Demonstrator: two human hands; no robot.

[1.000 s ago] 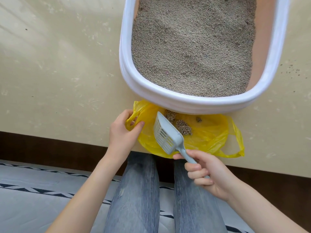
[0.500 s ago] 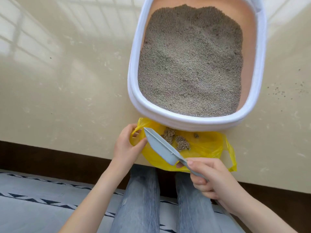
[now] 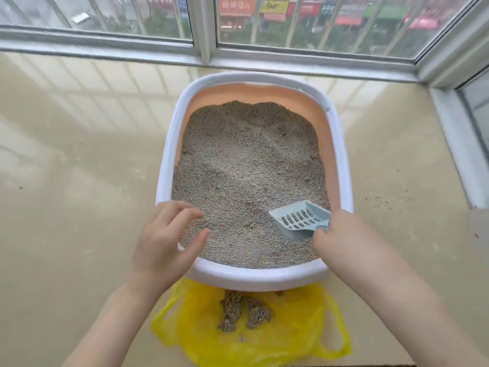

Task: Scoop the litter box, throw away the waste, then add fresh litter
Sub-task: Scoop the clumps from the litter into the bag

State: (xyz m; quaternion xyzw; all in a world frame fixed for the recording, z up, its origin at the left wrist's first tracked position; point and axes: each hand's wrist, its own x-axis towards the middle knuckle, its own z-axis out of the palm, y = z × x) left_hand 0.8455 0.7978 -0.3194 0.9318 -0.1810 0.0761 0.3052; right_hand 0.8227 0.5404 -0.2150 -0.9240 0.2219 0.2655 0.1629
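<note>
Scoop handle hidden inside the right hand (image 3: 341,234), which grips it at the lower right of the litter box (image 3: 254,279); only the slotted pale-blue plastic scoop (image 3: 301,219) head shows, lying on the litter near the right wall. Left hand (image 3: 164,245): released, fingers spread and relaxed, over the box's lower-left rim, holding nothing; whether it touches the rim cannot be told. Litter box: rounded oblong, white rim, peach inner wall, centre of frame, filled with grey-beige granular litter (image 3: 246,165), surface uneven. Yellow plastic bag (image 3: 296,337): thin, crinkled, lying on the floor at bottom centre, its upper part tucked under the box's near edge; brownish clumps of waste (image 3: 238,311) lie on it. Floor (image 3: 79,181): glossy beige, reflecting window bars; scattered dark grains (image 3: 389,201) at right. Window (image 3: 201,22): white-framed, across the top; blurred coloured signs beyond, unreadable. Both forearms cut off at the bottom edge.
</note>
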